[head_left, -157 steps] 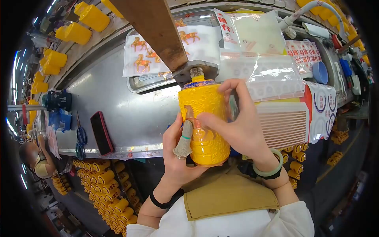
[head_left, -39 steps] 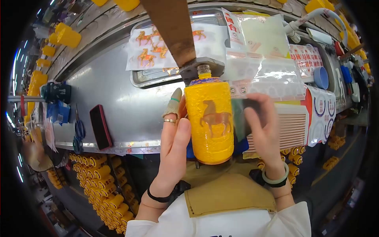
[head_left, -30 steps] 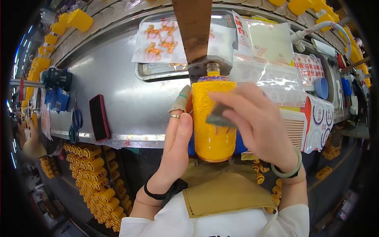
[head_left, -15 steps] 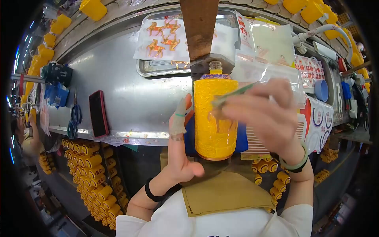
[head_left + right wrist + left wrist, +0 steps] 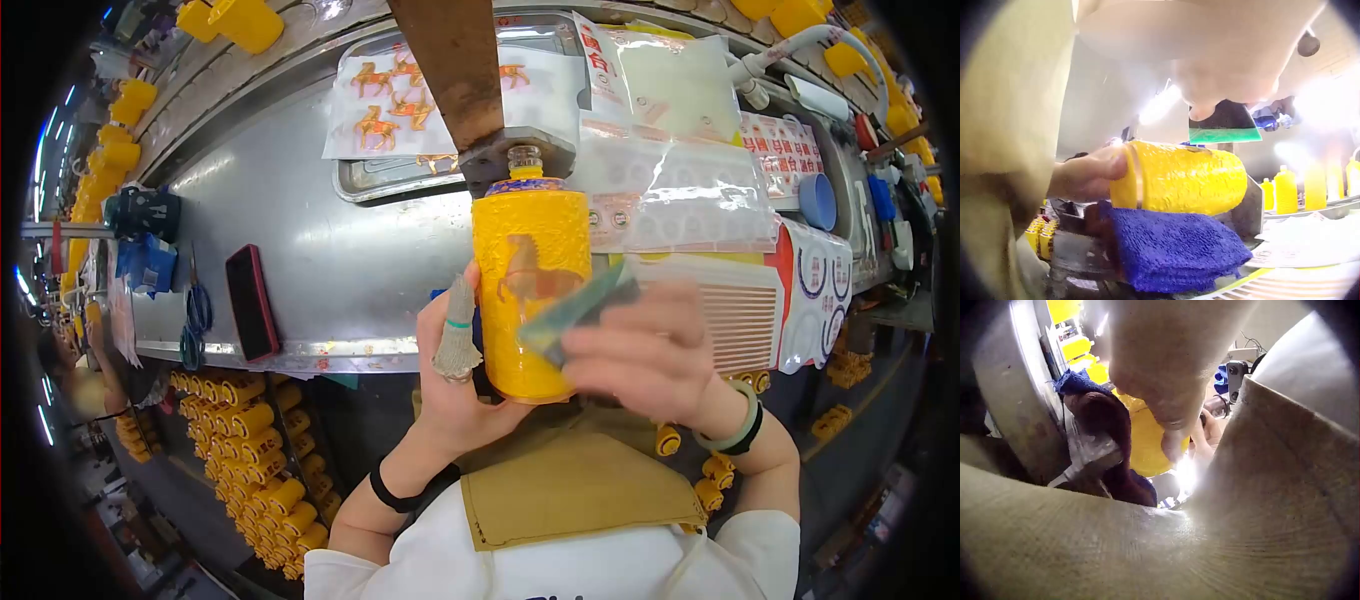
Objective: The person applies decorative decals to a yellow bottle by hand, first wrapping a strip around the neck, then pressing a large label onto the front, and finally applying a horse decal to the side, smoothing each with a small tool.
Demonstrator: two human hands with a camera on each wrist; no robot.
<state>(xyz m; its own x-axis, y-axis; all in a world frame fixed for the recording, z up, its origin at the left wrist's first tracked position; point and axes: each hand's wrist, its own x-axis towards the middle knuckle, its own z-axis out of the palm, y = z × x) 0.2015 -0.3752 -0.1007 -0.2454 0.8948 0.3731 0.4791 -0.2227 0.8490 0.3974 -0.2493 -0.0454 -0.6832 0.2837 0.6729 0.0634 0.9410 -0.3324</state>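
Note:
A yellow embossed bottle (image 5: 530, 220) with a horse decal (image 5: 540, 272) on its side lies with its glass neck against a metal holder (image 5: 520, 155). My left hand (image 5: 445, 385) holds the bottle's left side, thumb at its base; its index finger wears a knitted finger cot (image 5: 459, 338). In the right wrist view the thumb presses the base of the bottle (image 5: 1191, 181). My right hand (image 5: 650, 350), slightly blurred, pinches a flat green-edged scraper (image 5: 585, 310), which overlaps the decal's lower right in the head view. The right wrist view shows the scraper (image 5: 1225, 125) just over the bottle.
Under the bottle is a folded blue towel (image 5: 1179, 250). A wooden beam (image 5: 450, 75) rises behind the holder. Horse decal sheets (image 5: 345, 135) lie on a metal tray (image 5: 375, 183); plastic-bagged sheets (image 5: 675, 205) lie right. Left are a phone (image 5: 252, 302) and scissors (image 5: 197, 310).
My right hand took up the scraper after smoothing with fingers and has since swept over the decal, now lower. My left hand, open beside the bottle half a second ago, has closed around its base.

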